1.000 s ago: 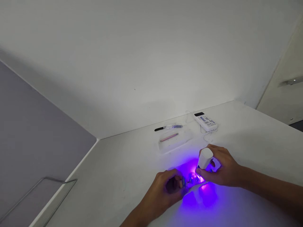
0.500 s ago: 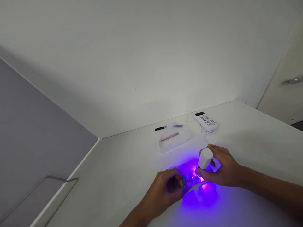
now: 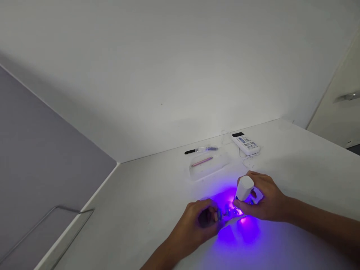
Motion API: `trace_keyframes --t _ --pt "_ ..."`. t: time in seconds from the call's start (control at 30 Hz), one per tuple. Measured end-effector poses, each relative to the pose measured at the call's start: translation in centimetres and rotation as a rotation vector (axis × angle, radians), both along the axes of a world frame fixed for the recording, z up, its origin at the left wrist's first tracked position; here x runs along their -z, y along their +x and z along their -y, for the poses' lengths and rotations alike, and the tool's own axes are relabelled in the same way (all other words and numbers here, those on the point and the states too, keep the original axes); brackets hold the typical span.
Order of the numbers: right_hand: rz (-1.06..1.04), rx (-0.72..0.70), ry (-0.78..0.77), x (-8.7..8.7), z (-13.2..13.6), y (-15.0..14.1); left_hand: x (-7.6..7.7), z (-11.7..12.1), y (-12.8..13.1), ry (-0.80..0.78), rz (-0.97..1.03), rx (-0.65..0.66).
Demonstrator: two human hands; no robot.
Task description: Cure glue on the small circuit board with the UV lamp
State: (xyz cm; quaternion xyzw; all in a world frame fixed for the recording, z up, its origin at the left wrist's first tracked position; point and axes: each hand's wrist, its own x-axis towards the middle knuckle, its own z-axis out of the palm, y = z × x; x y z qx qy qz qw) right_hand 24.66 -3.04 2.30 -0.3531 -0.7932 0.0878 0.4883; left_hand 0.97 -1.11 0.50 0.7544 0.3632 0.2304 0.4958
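My right hand (image 3: 268, 198) is closed around a white handheld UV lamp (image 3: 244, 188), which points downward and throws violet light. Under it lies a small row of shiny pieces (image 3: 227, 213), too glare-washed to identify. My left hand (image 3: 194, 227) pinches the left end of that row between thumb and fingers. The lamp's lower end is very close to the pieces; whether it touches them I cannot tell. Farther back, a thin pink stick (image 3: 201, 162) rests on a clear plastic tray (image 3: 197, 174).
Behind the tray lies a slim black-and-clear tool (image 3: 201, 150). A white power bank (image 3: 245, 144) with a thin white cable (image 3: 243, 160) is at the back right, near the wall. A bent metal rod (image 3: 73, 236) crosses the table's left edge.
The view has shifted very slightly. Both hands, the lamp and the small pieces hold the same positions.
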Motion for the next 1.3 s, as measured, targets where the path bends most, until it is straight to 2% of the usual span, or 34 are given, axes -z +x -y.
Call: trace_keyframes --t 0.23,0.63,1.3 --pt "0.002 0.021 -0.028 0.11 -0.1 -0.02 -0.07 0.16 0.02 -0.001 -0.003 -0.009" --pt "0.005 0.011 0.025 0.02 -0.11 -0.08 0.06 -0.01 -0.02 0.008 0.001 -0.003" --pt "0.013 0.014 0.022 0.03 -0.18 0.01 0.16 -0.07 -0.02 -0.017 -0.001 -0.006"
